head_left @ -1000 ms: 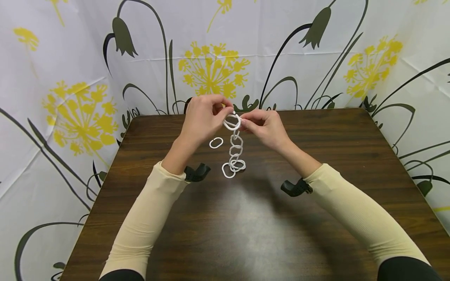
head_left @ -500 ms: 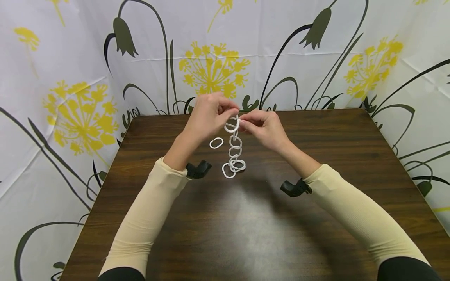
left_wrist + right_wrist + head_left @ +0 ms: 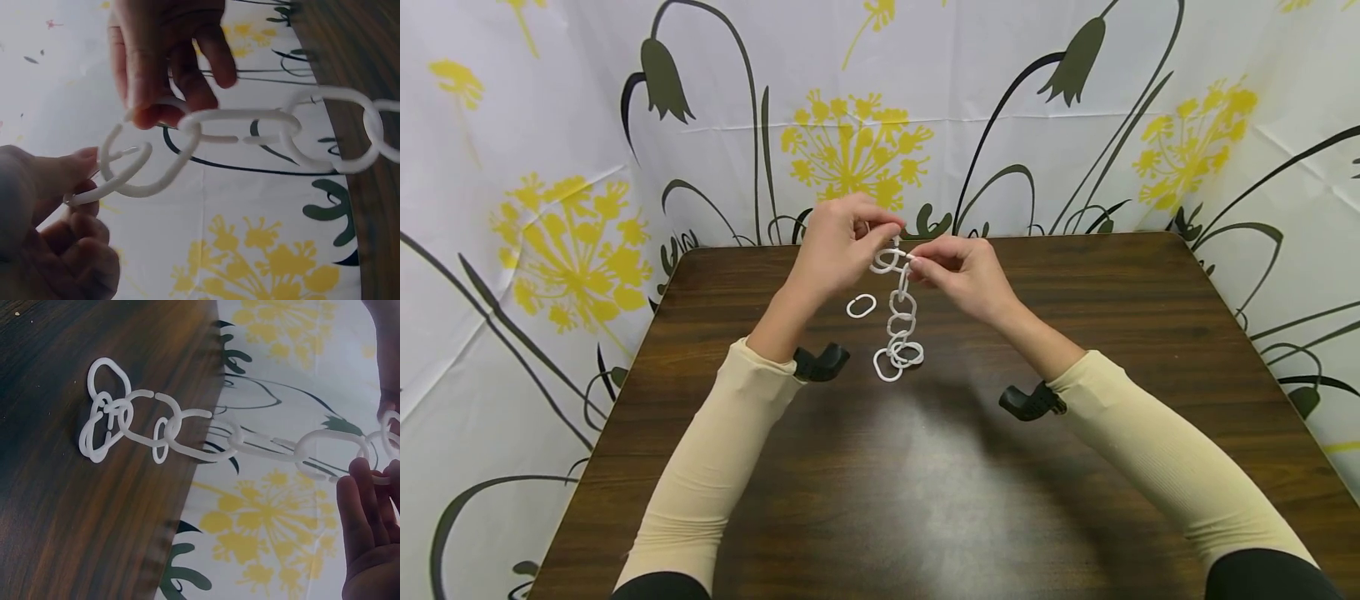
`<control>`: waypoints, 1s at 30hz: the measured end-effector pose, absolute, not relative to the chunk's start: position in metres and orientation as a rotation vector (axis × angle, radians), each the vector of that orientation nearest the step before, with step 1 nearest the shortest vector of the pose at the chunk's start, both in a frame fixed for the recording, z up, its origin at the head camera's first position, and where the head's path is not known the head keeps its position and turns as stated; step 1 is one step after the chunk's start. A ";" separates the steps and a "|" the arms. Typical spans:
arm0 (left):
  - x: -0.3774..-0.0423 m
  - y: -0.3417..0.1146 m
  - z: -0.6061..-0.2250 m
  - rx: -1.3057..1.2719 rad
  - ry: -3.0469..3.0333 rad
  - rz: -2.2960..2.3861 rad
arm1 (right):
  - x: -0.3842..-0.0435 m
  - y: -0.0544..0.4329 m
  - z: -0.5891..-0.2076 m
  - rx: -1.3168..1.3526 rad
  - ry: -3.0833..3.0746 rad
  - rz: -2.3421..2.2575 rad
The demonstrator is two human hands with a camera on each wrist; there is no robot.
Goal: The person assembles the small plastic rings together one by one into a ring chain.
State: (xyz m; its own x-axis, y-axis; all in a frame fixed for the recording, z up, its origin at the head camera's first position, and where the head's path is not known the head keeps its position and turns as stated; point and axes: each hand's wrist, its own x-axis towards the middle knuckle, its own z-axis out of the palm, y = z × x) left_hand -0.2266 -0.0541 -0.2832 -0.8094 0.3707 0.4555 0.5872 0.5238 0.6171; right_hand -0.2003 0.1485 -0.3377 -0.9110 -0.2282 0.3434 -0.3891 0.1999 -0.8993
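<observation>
A chain of white plastic links (image 3: 206,457) hangs from my two hands, its lower end heaped on the table. My left hand (image 3: 841,250), on the left in the head view, pinches the end link (image 3: 115,182) between thumb and fingers. That link passes through a second link (image 3: 164,180), which the right hand (image 3: 962,267) pinches close by at the chain's top. In the left wrist view, the right hand comes from above and partly covers this second link. Whether the end link's gap is closed cannot be made out.
A loose white link (image 3: 860,317) lies on the brown wooden table (image 3: 1075,333), left of the chain. Behind the table's far edge hangs a white curtain (image 3: 970,75) with flowers. Both wrists wear black camera mounts (image 3: 1028,402).
My left hand has shifted right, then slightly back left and up. The upper links between the hands have tilted, while the right hand, lower heap and loose link have hardly moved.
</observation>
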 end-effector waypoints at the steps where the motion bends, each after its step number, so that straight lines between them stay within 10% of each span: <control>1: -0.227 -0.054 -0.282 -0.790 -2.471 -1.209 | -0.200 0.149 -0.338 0.591 -2.333 1.815; 30: -0.222 -0.058 -0.277 -0.809 -2.336 -1.728 | -0.208 0.150 -0.329 0.450 -2.294 1.826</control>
